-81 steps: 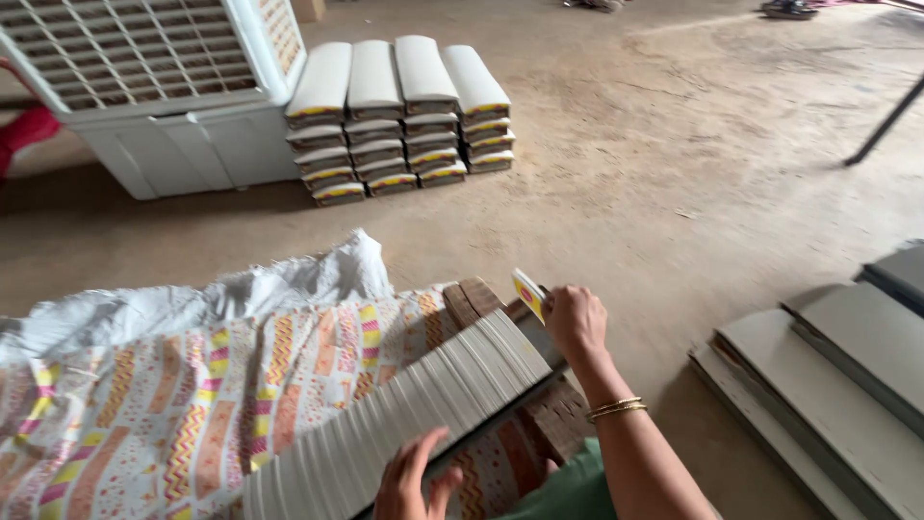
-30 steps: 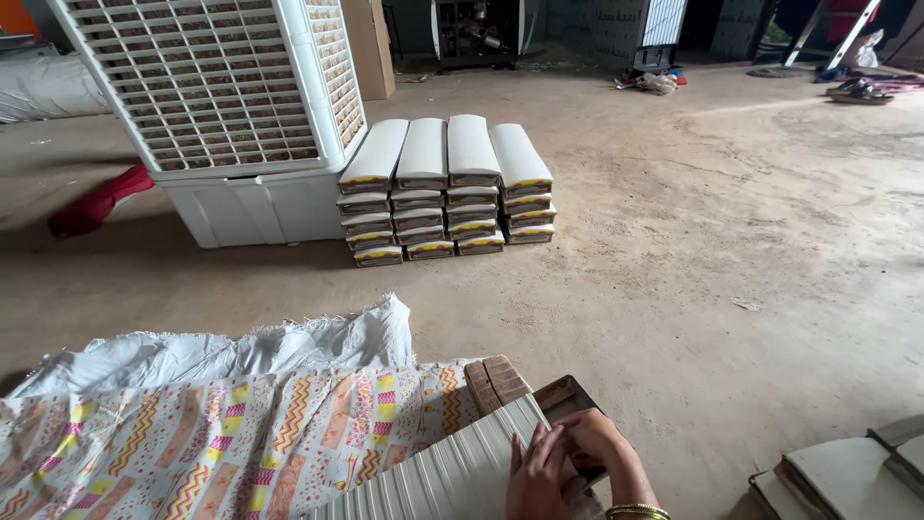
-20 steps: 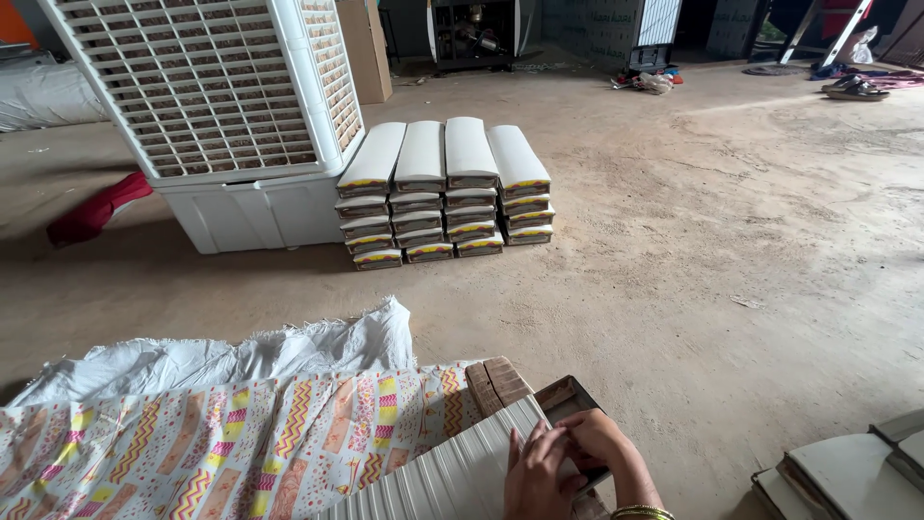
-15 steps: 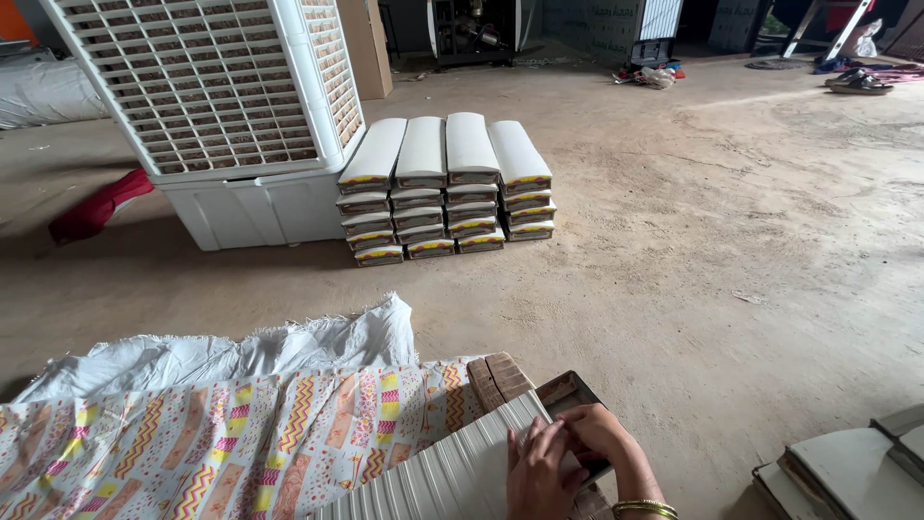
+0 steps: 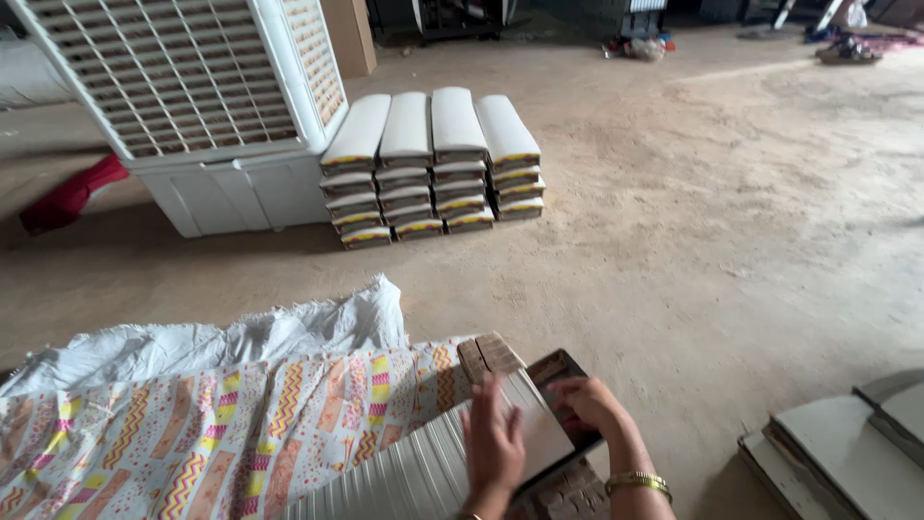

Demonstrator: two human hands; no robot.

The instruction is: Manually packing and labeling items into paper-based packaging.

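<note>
Hands work low at the patterned cloth: left hand, blurred, lies flat with fingers loose on the white sheet stack; right hand grips the stack's end against a dark board. Bundles sit by a cooler.

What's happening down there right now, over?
Left hand flat on the white card row. Right hand gripping the row's far end by the dark tray. Nothing blocking the hands.
</note>
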